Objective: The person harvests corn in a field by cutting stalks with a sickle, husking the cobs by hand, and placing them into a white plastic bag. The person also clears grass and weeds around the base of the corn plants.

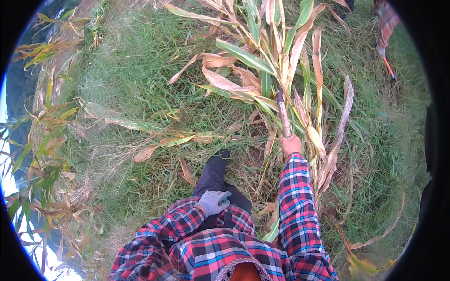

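My right hand [291, 145], bare, is closed around the handle of a tool [284, 115] whose far end is hidden among corn leaves. Under and beside it lies a bundle of cut corn stalks [281, 66] with green and dried leaves. One husked ear of corn [316, 140] shows just right of my hand. My left hand [213, 203], in a light grey work glove, rests against my front at the waist with its fingers slightly bent and nothing visible in it.
Another person's sleeved arm [386, 28] with a red-handled tool [388, 67] is at upper right. Standing corn plants [45, 168] line the left side. A fallen corn stalk [182, 135] lies on the grass before my dark-clad leg [212, 172].
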{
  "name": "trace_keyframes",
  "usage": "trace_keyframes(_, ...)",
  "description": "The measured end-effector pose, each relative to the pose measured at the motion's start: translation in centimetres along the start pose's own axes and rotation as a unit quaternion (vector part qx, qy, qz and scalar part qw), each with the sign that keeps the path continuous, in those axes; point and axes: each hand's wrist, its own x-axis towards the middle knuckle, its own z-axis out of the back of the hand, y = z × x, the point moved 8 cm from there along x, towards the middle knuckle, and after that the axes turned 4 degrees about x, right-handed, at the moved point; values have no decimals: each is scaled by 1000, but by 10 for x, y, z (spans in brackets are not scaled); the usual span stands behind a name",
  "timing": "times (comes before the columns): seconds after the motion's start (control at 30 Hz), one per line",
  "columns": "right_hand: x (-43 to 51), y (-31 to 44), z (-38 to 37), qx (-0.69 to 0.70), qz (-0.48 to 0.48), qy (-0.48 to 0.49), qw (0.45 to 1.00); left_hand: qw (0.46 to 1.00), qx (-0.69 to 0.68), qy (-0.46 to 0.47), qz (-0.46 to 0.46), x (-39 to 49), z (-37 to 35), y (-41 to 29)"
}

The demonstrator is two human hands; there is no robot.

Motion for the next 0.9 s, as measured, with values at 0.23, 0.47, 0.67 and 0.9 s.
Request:
trace_keyframes(0.23, -40, 45, -6, -234, 92, -35, 967, 1000, -5, 6, -13, 0, -8, -6)
trace_keyframes(0.47, -74, 132, -29, -320, 446, -99, 830, 1000, -31, -2, 6, -4, -5, 7)
trace_keyframes(0.67, -2, 108, 38, -304, 324, -149, 883, 994, -109, -24, -3, -2, -2, 9)
trace_keyframes(0.9, 93, -64, 148, 181, -42, -128, 974, 995, -73, -65, -21, 2, -1, 2)
